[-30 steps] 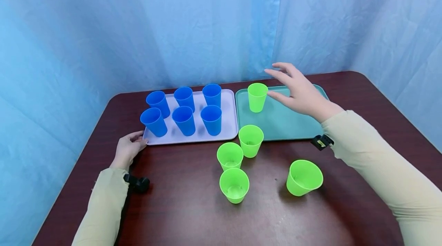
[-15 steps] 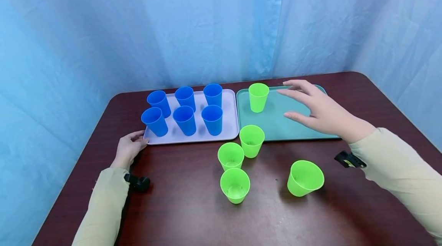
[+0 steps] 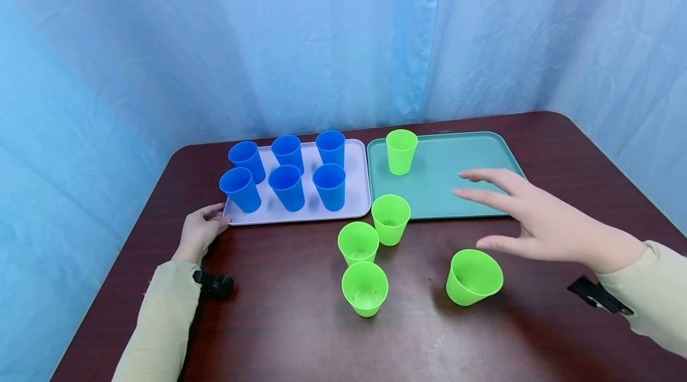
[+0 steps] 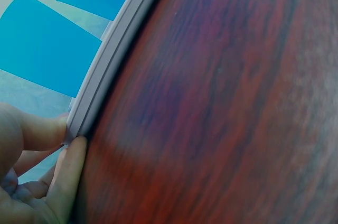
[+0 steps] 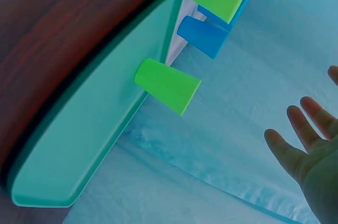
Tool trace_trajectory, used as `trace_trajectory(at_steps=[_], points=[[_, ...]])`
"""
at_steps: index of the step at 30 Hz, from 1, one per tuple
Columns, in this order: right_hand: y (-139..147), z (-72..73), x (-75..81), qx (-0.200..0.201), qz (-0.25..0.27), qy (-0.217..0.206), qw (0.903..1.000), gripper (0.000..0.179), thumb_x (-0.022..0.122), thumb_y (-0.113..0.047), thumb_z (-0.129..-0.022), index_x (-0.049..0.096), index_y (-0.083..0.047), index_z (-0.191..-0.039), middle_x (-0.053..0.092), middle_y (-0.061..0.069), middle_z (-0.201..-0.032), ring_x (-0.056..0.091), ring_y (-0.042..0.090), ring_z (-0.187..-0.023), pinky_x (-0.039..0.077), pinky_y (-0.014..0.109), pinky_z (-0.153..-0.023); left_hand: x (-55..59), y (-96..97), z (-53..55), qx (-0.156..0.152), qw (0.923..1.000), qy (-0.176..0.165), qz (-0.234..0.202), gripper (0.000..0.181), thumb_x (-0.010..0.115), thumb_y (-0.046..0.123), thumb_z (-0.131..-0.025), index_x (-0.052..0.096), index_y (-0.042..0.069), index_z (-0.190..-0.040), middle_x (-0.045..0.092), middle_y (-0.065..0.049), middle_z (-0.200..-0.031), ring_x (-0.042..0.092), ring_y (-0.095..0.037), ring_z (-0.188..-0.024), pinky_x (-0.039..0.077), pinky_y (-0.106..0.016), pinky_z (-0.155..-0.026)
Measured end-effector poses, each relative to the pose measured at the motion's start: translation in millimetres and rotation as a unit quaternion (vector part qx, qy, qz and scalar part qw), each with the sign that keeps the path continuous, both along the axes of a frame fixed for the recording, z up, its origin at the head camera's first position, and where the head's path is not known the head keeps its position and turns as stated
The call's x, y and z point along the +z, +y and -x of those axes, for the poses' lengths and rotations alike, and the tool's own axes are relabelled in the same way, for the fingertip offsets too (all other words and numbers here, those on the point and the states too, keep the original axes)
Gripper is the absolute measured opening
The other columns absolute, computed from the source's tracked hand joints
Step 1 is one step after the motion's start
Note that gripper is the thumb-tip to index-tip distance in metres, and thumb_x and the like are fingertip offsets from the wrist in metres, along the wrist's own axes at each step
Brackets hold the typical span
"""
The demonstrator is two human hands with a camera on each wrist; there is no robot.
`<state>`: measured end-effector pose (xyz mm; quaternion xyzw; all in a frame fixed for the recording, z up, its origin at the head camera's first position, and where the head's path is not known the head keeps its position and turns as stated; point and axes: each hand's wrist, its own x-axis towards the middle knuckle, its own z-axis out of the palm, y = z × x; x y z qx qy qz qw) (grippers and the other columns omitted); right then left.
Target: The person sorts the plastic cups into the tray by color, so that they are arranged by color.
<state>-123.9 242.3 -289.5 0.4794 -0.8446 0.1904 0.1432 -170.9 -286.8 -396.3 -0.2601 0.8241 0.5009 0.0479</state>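
Note:
My left hand (image 3: 198,232) pinches the near left corner of the lilac tray (image 3: 354,191), with thumb and finger on its rim (image 4: 100,81) in the left wrist view. Several blue cups (image 3: 286,186) stand upright on that tray in two rows. My right hand (image 3: 542,224), its fingers spread and holding nothing, hovers above and to the right of a lone green cup (image 3: 461,283) on the table. One green cup (image 3: 401,152) stands at the left end of the green tray (image 3: 456,185).
Three more green cups, a far one (image 3: 390,221), a middle one (image 3: 358,242) and a near one (image 3: 365,289), stand close together before the trays on the dark wooden table (image 3: 279,310). A blue curtain (image 3: 322,42) hangs behind the table.
My right hand has moved away from the cup on the green tray, down and to the right, toward the lone green cup. My left hand and the cups have stayed put.

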Motion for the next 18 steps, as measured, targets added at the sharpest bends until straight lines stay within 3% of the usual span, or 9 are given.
trace_trajectory(at_steps=[7, 15, 18], points=[[3, -11.8, -9.3, 0.015, -0.011, -0.005, 0.9998, 0.071, 0.080, -0.033, -0.075, 0.050, -0.014, -0.136, 0.041, 0.007, -0.141, 0.033, 0.008, -0.130, 0.023, 0.007, -0.102, -1.0, 0.8, -1.0, 0.000, 1.0000, 0.001, -0.002, 0.049, 0.053, 0.008, -0.096, 0.041, 0.006, -0.143, 0.047, -0.016, -0.128, 0.053, -0.022, -0.104, 0.047, -0.033, -0.097], [0, -19.2, -28.9, 0.086, 0.024, -0.001, 0.9960, 0.066, 0.074, -0.042, -0.079, 0.055, -0.006, -0.131, 0.046, 0.016, -0.135, 0.035, 0.011, -0.128, 0.024, 0.013, -0.104, -1.5, 1.1, 0.1, 0.002, 1.0000, 0.005, -0.007, 0.049, 0.053, 0.006, -0.095, 0.041, 0.004, -0.142, 0.046, -0.018, -0.130, 0.053, -0.022, -0.104, 0.046, -0.033, -0.096], [-2, -23.3, -33.8, 0.085, 0.013, -0.008, 0.9963, 0.068, 0.077, -0.040, -0.076, 0.055, -0.008, -0.132, 0.046, 0.012, -0.136, 0.036, 0.011, -0.126, 0.024, 0.013, -0.103, -0.9, 1.0, 0.4, 0.004, 1.0000, 0.007, -0.004, 0.049, 0.054, 0.006, -0.095, 0.042, 0.004, -0.142, 0.047, -0.017, -0.127, 0.054, -0.021, -0.101, 0.048, -0.031, -0.094]])
